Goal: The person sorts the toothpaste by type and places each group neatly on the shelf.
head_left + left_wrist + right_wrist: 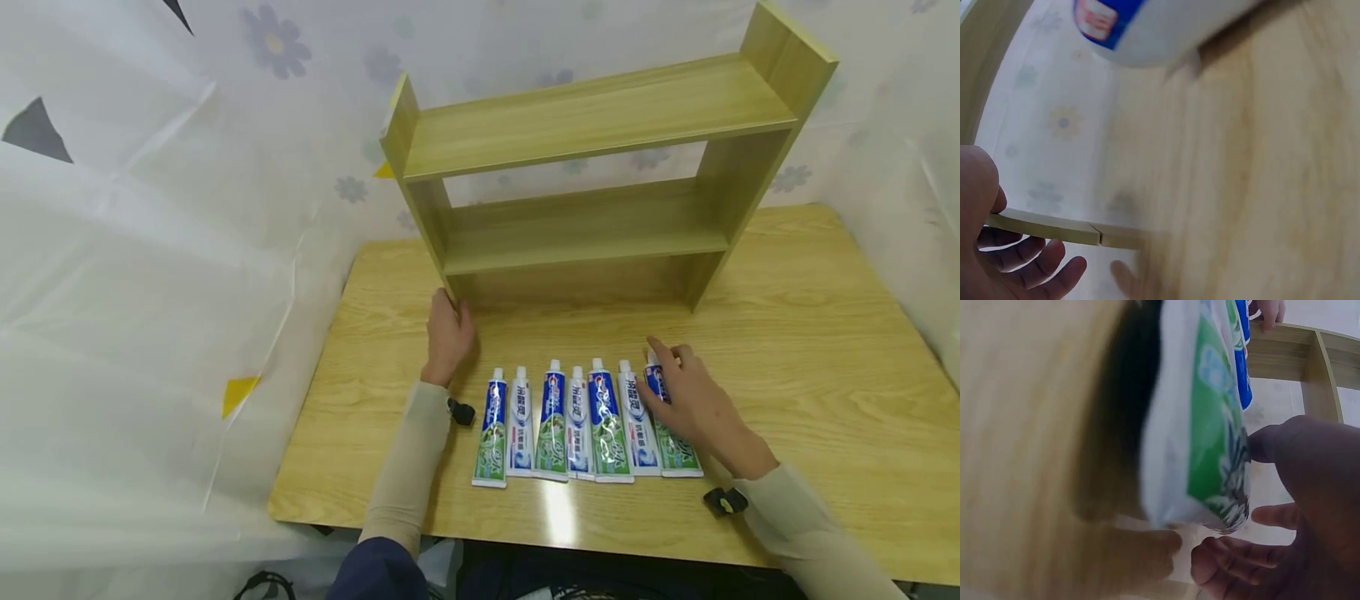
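Note:
My left hand (448,337) holds the lower left end of a wooden shelf unit (585,229). In the left wrist view the thumb and fingers lie on either side of the panel edge (1054,229). My right hand (693,400) is over the rightmost blue-and-green toothpaste tube (678,454), fingertips near its cap and thumb by its left side. The right wrist view shows the fingers loosely spread around that tube (1210,437). Beside it is a white toothpaste tube (637,425). Several tubes lie side by side, caps toward the shelf, blue-and-green alternating with white.
The shelf unit stands on a wood-grain table (810,400), behind the tubes. Flower-patterned sheeting (277,42) hangs around the table. The table's front edge (600,546) runs close behind the tubes' flat ends.

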Tool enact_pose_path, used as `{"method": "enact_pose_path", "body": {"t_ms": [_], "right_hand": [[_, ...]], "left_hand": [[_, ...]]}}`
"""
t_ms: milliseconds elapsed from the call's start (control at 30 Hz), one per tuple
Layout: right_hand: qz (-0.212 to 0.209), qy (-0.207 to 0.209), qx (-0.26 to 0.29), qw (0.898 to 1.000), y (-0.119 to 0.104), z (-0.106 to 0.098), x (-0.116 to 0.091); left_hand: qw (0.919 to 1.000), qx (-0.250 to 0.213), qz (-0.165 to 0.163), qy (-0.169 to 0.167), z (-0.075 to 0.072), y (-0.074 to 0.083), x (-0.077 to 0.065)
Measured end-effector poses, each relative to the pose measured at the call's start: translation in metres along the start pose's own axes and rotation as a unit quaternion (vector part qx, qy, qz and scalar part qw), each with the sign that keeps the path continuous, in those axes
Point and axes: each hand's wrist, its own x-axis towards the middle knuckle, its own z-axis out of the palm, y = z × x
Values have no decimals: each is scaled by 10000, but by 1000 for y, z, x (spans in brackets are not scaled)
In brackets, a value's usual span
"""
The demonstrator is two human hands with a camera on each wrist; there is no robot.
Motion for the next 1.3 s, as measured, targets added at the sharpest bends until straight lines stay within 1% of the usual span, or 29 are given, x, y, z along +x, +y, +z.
{"method": "enact_pose_path", "body": {"t_ms": [67,133,200,267,400,433,467,567,633,667,733,833,900,967,1000,1067,1133,1200,1233,1300], "right_hand": [[177,-181,-25,9997,-1,1,-5],[351,-366,-48,9987,-3,1,-10],[479,-509,-54,9975,-4,1,-14],[599,-653,-49,9961,-6,0,-17],[655,-739,-45,9951,-8,1,-18],[649,-735,-54,9952,-9,1,-17],[641,-720,-60,9953,-9,1,-17],[616,-666,-48,9959,-11,2,-17],[605,-617,-4,9963,-11,3,-17],[608,-586,33,9964,-11,4,-17],[623,-518,132,9966,-11,4,-17],[697,-392,334,9962,-11,5,-19],[755,-263,480,9956,-11,5,-21],[810,-82,612,9948,-11,5,-24],[826,24,673,9943,-11,4,-25],[798,246,743,9937,-10,4,-27],[752,414,796,9931,-10,4,-28],[677,529,826,9929,-9,3,-29],[647,570,834,9928,-9,2,-29],[614,634,874,9923,-10,-2,-29]], "left_hand": [[9995,276,4,-153,3,-8,-2],[9987,424,-47,-276,3,-9,-4],[9976,589,-151,-334,0,-3,-6],[9969,655,-196,-385,-4,-1,-5],[9971,696,-121,-273,-9,3,-4],[9974,650,-105,-298,-16,13,-5],[9977,592,-110,-311,-20,21,-6],[9981,492,-155,-334,-29,33,-9],[9985,340,-236,-368,-32,36,-11],[9984,335,-252,-382,-28,30,-11],[9984,383,-281,-308,-24,22,-11],[9972,484,-351,-444,-27,22,-11],[9962,587,-401,-501,-26,18,-11],[9949,647,-444,-637,-30,21,-12],[9948,654,-470,-619,-29,20,-12],[9949,638,-499,-593,-30,22,-13],[9951,670,-455,-571,-35,30,-14],[9956,719,-385,-459,-34,32,-14],[9956,739,-332,-462,-35,35,-14],[9955,768,-295,-461,-34,34,-14]]}}
